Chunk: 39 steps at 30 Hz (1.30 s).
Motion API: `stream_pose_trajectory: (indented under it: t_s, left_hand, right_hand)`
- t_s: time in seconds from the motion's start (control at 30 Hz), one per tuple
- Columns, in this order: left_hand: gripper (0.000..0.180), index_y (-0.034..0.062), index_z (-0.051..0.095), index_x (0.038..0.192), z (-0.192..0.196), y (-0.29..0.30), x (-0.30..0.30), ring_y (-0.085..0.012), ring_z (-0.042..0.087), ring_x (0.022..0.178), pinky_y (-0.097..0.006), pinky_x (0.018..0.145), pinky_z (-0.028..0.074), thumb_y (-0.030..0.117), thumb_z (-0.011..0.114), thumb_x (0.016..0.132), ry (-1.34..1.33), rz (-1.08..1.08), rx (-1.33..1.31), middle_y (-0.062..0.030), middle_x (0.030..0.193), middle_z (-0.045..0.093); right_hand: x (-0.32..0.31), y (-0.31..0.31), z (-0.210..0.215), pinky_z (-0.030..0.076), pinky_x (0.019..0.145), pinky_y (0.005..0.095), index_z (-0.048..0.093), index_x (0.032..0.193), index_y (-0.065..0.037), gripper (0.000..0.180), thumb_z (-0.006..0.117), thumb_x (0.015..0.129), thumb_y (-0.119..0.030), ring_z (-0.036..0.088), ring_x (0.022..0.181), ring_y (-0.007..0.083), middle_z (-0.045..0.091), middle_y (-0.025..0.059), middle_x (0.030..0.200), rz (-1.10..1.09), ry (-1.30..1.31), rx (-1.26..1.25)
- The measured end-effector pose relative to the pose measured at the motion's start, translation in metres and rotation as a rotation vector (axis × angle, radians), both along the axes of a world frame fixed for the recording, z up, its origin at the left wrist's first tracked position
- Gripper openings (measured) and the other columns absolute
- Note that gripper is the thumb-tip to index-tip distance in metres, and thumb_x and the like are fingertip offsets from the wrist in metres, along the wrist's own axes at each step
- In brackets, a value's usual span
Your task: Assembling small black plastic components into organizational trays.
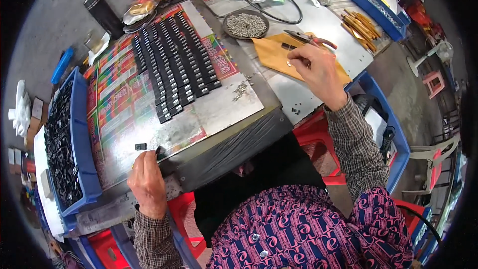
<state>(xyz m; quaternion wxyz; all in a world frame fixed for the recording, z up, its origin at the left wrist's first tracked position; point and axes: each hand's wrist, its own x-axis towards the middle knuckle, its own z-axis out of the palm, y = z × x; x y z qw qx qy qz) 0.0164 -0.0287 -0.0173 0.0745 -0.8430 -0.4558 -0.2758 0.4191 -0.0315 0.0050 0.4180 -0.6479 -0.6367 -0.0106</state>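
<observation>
At the near edge of the table, my left hand (148, 182) is closed, its fingertips pinched at a small black part (160, 152). Just beyond those fingers lies a black rectangular piece (141, 146). My right hand (318, 72) is raised over a tan paper sheet (269, 59), thumb and forefinger pinched together; what they hold is too small to make out. Beside it on the paper are pliers (301, 36) with reddish handles and a dark piece (288, 46). Long rows of black parts with silver metal bits (174, 65) cover the middle of the printed board (117, 104).
A blue bin (87, 154) full of black parts stands at the left. Beyond the paper sits a round dish (245, 24) of small metal pieces. Loose metal bits (241, 90) lie near the board's right edge. Wooden sticks (361, 29) and a blue tray (371, 5) are far right.
</observation>
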Motion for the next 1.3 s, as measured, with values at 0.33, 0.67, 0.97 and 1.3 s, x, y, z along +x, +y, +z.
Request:
stream_pose_trajectory:
  t_s: [0.33, 0.67, 0.97, 1.3]
  left_hand:
    - [0.028, -0.0001, 0.061, 0.104, 0.003, 0.003, 0.009, -0.0361, 0.064, 0.077, -0.042, 0.064, 0.051, -0.008, 0.059, 0.078, 0.027, 0.035, -0.041, -0.0186, 0.090, 0.063]
    - [0.021, -0.0008, 0.061, 0.101, 0.005, 0.001, 0.013, -0.0358, 0.063, 0.077, -0.042, 0.064, 0.051, -0.007, 0.059, 0.081, 0.012, 0.056, -0.051, -0.0183, 0.089, 0.062]
    - [0.019, -0.0009, 0.061, 0.099, 0.006, 0.000, 0.013, -0.0355, 0.063, 0.077, -0.041, 0.064, 0.050, -0.006, 0.058, 0.081, -0.027, 0.072, -0.075, -0.0182, 0.089, 0.062]
    - [0.014, -0.0003, 0.062, 0.095, 0.021, -0.021, 0.026, -0.0188, 0.059, 0.064, -0.029, 0.060, 0.046, -0.004, 0.063, 0.082, -0.391, 0.146, -0.265, -0.0115, 0.084, 0.064]
  right_hand:
    - [0.029, 0.017, -0.014, 0.049, 0.073, 0.0374, 0.067, 0.088, 0.001, 0.012, 0.062, 0.078, -0.004, 0.063, 0.079, 0.0284, 0.064, 0.0126, 0.083, 0.064, -0.228, -0.123]
    - [0.037, 0.033, -0.016, 0.051, 0.070, 0.0332, 0.067, 0.086, 0.004, 0.013, 0.067, 0.077, -0.006, 0.064, 0.075, 0.0246, 0.066, 0.0131, 0.082, 0.120, -0.096, -0.201]
    - [0.044, 0.047, -0.014, 0.051, 0.070, 0.0287, 0.065, 0.081, 0.007, 0.015, 0.068, 0.075, -0.007, 0.063, 0.072, 0.0177, 0.066, 0.0097, 0.076, 0.116, -0.005, -0.332]
    - [0.014, 0.010, 0.013, 0.039, 0.049, 0.0188, 0.064, 0.085, 0.004, 0.013, 0.066, 0.079, -0.007, 0.052, 0.054, 0.0060, 0.058, 0.0022, 0.067, 0.221, 0.614, -0.428]
